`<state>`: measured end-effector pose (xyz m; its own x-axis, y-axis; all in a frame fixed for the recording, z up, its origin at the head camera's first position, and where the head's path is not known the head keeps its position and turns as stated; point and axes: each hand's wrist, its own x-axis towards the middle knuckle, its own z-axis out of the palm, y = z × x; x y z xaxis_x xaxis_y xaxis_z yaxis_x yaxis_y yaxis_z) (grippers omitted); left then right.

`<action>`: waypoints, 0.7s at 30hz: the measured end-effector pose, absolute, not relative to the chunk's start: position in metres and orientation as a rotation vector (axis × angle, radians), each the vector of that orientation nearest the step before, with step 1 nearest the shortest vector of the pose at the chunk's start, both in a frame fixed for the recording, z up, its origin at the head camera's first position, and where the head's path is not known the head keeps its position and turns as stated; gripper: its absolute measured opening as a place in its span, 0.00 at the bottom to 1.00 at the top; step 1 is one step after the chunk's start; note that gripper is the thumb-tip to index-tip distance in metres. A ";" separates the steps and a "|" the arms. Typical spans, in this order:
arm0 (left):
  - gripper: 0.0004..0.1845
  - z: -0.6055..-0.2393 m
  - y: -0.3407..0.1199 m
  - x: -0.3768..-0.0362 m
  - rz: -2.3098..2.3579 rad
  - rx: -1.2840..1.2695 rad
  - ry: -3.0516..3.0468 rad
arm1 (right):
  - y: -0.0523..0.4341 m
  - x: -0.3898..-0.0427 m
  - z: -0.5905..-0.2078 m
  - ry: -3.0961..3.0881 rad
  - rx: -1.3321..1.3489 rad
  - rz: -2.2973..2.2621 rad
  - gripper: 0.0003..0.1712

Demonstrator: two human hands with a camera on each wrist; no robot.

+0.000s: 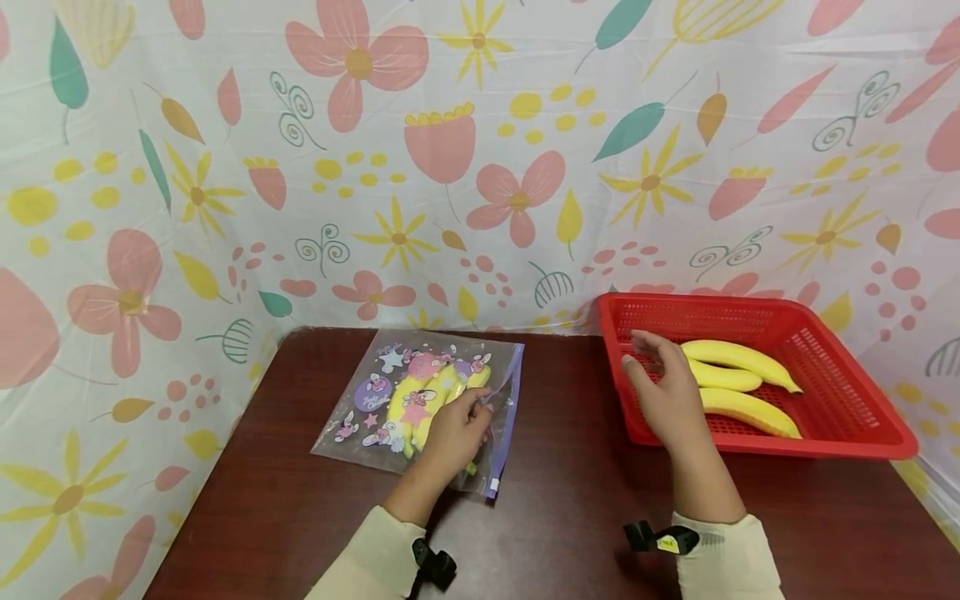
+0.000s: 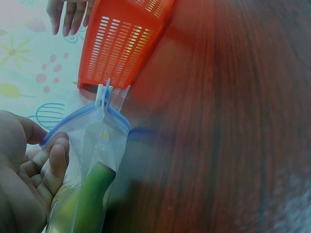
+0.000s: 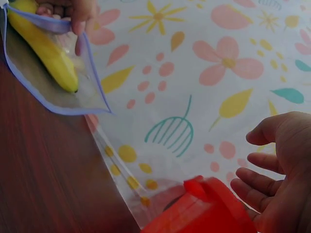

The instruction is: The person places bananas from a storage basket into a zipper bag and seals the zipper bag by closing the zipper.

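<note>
A clear zip bag [image 1: 348, 454] with cartoon prints lies on the table, yellow bananas [image 1: 401, 398] inside it. My left hand [image 1: 452, 433] pinches the bag's upper layer near the purple zip edge [image 3: 73, 112], holding the mouth apart. Through the gap a banana [image 3: 53, 63] shows in the right wrist view; a green banana end [image 2: 95, 187] appears in the left wrist view. Over the left side of the red basket [image 1: 813, 312] hovers my right hand [image 1: 663, 392], fingers loosely bent and holding nothing. Three bananas [image 1: 742, 358] lie in the basket just right of that hand.
The dark brown wooden table [image 1: 555, 483] carries bag and basket, with a strip of bare wood between them. Behind and beside it hangs a flower-patterned cloth [image 1: 442, 217]. A white slider [image 1: 493, 484] sits at the zip's near end.
</note>
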<state>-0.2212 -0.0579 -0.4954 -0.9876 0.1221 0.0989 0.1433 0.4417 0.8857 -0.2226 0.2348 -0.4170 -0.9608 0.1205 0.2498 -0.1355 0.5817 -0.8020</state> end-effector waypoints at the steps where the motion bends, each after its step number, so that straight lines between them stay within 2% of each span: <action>1: 0.17 -0.496 -0.058 -0.221 -1.629 -0.242 -2.653 | 0.237 -0.223 -0.417 -2.544 0.007 1.318 0.29; 21: 0.16 -0.496 -0.058 -0.223 -1.601 -0.238 -2.662 | 0.282 -0.228 -0.419 -2.783 -0.068 1.098 0.32</action>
